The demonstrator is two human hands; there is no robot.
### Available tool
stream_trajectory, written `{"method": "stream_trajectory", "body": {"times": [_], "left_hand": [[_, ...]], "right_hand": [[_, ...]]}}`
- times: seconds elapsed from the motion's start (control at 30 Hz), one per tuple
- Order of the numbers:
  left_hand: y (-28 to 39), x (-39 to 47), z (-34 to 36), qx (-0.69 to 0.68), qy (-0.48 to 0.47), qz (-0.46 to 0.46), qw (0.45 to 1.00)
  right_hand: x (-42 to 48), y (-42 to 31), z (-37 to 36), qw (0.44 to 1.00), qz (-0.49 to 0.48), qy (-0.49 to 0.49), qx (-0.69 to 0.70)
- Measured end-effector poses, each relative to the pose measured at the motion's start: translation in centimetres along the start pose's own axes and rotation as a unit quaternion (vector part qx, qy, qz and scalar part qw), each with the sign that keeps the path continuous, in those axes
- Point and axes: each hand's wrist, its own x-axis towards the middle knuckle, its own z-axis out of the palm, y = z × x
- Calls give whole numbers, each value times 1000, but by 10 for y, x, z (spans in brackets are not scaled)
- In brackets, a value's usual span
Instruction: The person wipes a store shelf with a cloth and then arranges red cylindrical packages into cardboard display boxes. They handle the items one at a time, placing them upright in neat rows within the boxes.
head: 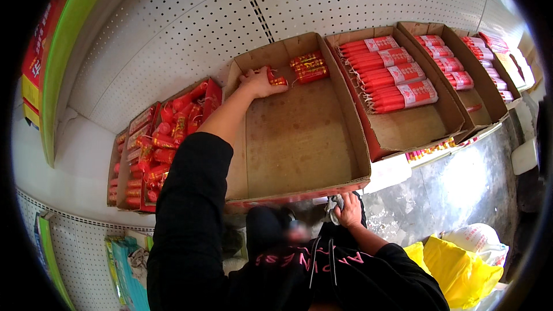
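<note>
My left hand (259, 84) reaches into the back left of a large cardboard tray (302, 138) and grips a small group of short red candles (276, 78) with gold print. My palm and fingers hide part of them. To their right, in the same tray, lies another bundle of red and gold candles (309, 67) with white wicks. Below the tray's front edge, near my leg, my right hand (349, 211) holds a crumpled grey cloth (334, 208).
On the left, a carton (125, 168) and its neighbours hold jumbled red candles (173, 134). Rightward, another tray (414, 129) carries packs of long red candles (399, 73). White pegboard (181, 21) backs the shelf. Yellow bags (462, 268) and a white sack (477, 242) lie on the floor.
</note>
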Motion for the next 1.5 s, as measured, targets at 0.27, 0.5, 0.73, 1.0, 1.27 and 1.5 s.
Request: {"method": "stream_trajectory", "body": {"times": [0.27, 0.5, 0.73, 1.0, 1.27, 1.5], "left_hand": [[12, -4, 0, -41, 43, -76, 995], [-11, 4, 14, -48, 69, -22, 996], [-3, -5, 13, -31, 94, 11, 995], [0, -3, 6, 9, 99, 16, 995], [-20, 7, 10, -61, 26, 25, 998], [-27, -3, 1, -56, 25, 76, 995]], "right_hand": [[-1, 2, 1, 1000, -9, 9, -10], [-1, -1, 0, 1000, -8, 15, -1], [0, -6, -7, 1000, 14, -11, 10], [-1, -4, -6, 1000, 2, 2, 9], [0, -8, -7, 1000, 9, -7, 13], [-5, 0, 4, 1000, -4, 9, -4]]}}
